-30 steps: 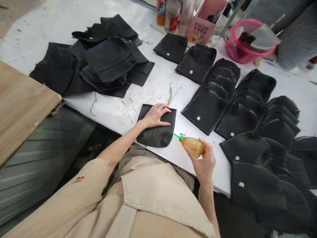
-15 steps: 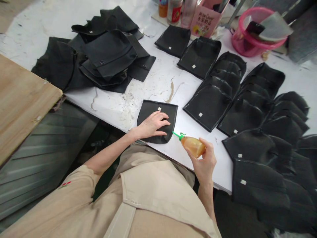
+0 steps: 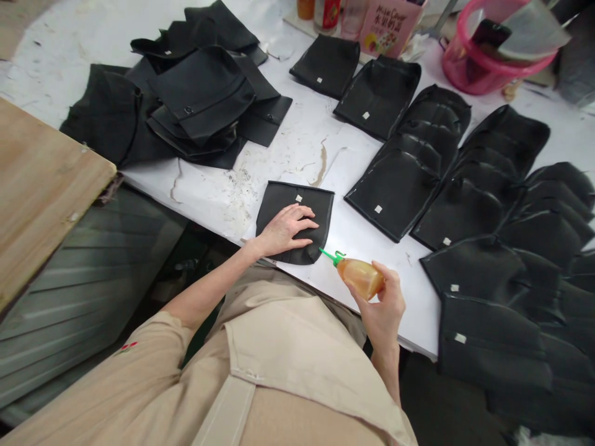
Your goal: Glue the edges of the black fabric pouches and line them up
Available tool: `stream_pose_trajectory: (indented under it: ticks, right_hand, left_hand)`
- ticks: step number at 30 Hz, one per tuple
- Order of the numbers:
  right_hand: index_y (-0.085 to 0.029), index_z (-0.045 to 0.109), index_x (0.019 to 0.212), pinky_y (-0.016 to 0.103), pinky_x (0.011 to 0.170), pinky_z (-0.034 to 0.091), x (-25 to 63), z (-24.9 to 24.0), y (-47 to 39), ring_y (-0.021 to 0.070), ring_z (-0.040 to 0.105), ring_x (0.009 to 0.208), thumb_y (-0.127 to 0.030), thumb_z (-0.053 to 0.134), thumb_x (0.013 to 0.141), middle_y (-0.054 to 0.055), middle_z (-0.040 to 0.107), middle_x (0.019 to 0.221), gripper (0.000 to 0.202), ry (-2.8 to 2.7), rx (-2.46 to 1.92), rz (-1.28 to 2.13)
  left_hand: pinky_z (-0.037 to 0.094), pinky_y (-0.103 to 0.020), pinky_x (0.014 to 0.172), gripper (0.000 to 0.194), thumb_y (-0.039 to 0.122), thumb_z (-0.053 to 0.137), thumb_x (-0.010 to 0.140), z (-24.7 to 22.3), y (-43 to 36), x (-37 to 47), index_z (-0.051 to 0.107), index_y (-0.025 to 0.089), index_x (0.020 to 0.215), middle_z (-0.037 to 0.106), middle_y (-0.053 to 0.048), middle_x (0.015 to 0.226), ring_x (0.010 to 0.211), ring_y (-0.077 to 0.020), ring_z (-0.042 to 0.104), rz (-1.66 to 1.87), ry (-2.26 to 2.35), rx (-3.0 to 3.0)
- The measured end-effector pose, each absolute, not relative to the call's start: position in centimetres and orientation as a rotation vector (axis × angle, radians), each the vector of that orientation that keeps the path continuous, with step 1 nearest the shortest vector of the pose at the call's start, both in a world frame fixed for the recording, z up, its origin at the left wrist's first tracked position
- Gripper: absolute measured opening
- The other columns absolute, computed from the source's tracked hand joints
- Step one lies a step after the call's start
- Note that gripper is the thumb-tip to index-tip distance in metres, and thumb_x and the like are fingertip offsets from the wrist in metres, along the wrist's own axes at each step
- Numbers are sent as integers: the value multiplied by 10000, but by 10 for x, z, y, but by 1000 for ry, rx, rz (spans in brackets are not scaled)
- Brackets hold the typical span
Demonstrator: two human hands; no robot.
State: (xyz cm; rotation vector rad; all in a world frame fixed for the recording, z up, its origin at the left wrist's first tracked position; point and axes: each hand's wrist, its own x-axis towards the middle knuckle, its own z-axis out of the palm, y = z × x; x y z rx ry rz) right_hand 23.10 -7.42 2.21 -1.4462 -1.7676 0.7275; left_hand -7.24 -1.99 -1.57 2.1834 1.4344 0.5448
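A black leather-like panel (image 3: 279, 204) with a small white tag near its far edge lies on the white tabletop, close to the front edge. Flat on it rests my left hand (image 3: 290, 229), fingers spread. My right hand (image 3: 383, 303) grips a squeeze bottle (image 3: 360, 277) of amber liquid, probably glue, with a thin green nozzle. The bottle is tilted sideways, and its tip meets the panel's right edge near the lower corner. Whether liquid is coming out, I cannot make out.
Rows of overlapping black panels (image 3: 390, 192) cover the right side. A loose pile of black pieces (image 3: 199, 93) sits at the back left. Behind stand a pink basket (image 3: 493, 74), a pink box (image 3: 388, 28) and jars. A wooden board (image 3: 46, 192) juts in at left.
The nozzle tip has shifted slightly left and down along the panel's right edge. My left hand stays on the panel. The view has tilted a little.
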Motion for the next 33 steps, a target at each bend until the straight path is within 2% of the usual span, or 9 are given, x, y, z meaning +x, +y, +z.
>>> stream_pose_trajectory:
  ticks: [5, 9, 18, 27, 33]
  right_hand:
    - [-245, 627, 1269, 381, 816, 584, 232, 25, -78, 249, 673, 988, -471, 830, 868, 60, 681, 1104, 504, -1774, -1448, 728]
    - [-244, 625, 1275, 343, 760, 577, 232, 28, -81, 236, 678, 961, -438, 833, 875, 54, 680, 1083, 491, -1785, -1420, 731]
    - [-252, 623, 1290, 322, 747, 583, 232, 28, -90, 226, 671, 967, -390, 848, 861, 50, 665, 1092, 504, -1754, -1393, 817]
    - [-242, 650, 1232, 386, 809, 603, 239, 3, -92, 259, 687, 993, -446, 917, 737, 72, 667, 1163, 598, -1415, -1515, 1061]
    - [-244, 649, 1181, 393, 806, 605, 242, -17, -71, 240, 686, 923, -486, 928, 698, 47, 683, 1104, 608, -1314, -1432, 1193]
  left_hand:
    - [329, -527, 1278, 325, 331, 720, 926, -19, -21, -72, 718, 236, 1236, 641, -102, 1398, 1395, -290, 554, 594, 1440, 2166]
    - [326, -516, 1281, 326, 342, 727, 922, -25, -22, -73, 718, 230, 1228, 644, -101, 1399, 1399, -284, 554, 639, 1446, 2160]
    - [341, -537, 1271, 320, 361, 740, 911, -26, -21, -73, 725, 246, 1210, 654, -91, 1385, 1388, -292, 563, 661, 1449, 2133]
    - [331, -538, 1274, 339, 371, 747, 900, -29, -21, -73, 723, 248, 1214, 660, -90, 1395, 1388, -295, 568, 659, 1462, 2121]
    - [327, -537, 1277, 335, 363, 738, 900, -26, -21, -72, 724, 252, 1216, 658, -84, 1403, 1399, -292, 557, 626, 1480, 2107]
